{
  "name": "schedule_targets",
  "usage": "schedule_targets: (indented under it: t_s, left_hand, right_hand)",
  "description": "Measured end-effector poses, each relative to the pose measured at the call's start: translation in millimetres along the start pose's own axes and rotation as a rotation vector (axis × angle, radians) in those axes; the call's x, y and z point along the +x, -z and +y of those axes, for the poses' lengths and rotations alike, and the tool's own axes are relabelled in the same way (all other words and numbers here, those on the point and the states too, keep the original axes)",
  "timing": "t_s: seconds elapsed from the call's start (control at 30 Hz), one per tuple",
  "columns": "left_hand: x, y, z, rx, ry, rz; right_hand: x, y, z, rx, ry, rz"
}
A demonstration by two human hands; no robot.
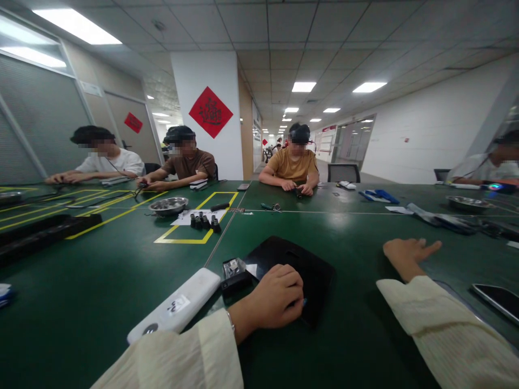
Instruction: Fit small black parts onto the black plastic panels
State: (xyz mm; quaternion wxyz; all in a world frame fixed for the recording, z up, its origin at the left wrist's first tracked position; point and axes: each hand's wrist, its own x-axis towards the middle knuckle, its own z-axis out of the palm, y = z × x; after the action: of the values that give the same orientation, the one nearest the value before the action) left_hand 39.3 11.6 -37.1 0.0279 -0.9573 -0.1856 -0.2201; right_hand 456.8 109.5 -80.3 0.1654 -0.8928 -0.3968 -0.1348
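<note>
My left hand [275,297] rests over the left part of a flat black panel [312,270] lying on the table. Its fingers are curled together, with a tiny blue bit showing at the fingertips; what it belongs to is hidden. Beside that wrist are a small open black box [234,276] with a clear-wrapped item inside and a long white device [178,308] with a sticker. A scrap of white paper [252,269] pokes out by the knuckles. Off to the right, my right hand [407,254] hovers over or lies on the green table, fingers stretched apart, holding nothing I can see.
Several black cylindrical parts [205,222] stand on white paper near a metal bowl [168,206]. A phone-like slab [497,302] lies at right, beyond my right sleeve. Across the green table [348,227] sit several people, with small tools [271,207] before one.
</note>
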Motion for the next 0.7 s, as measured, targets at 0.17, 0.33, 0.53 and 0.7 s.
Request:
schedule_targets:
  t_s: [0.17, 0.33, 0.53, 0.7]
  left_hand:
    - [-1, -1.0, -1, 0.012, 0.001, 0.009]
    - [-1, 0.9, 0, 0.018, 0.008, 0.007]
    - [-2, -0.1, -3, 0.001, 0.088, -0.015]
    - [-1, -2.4, -1, 0.01, 0.121, -0.02]
  right_hand:
    - [-34, 7, -33, -0.093, 0.257, 0.148]
    - [-69, 7, -71, 0.135, 0.596, 0.009]
    - [-95, 9, -88, 0.473, 0.887, -0.347]
    - [-111, 15, -89, 0.552, 1.007, -0.381]
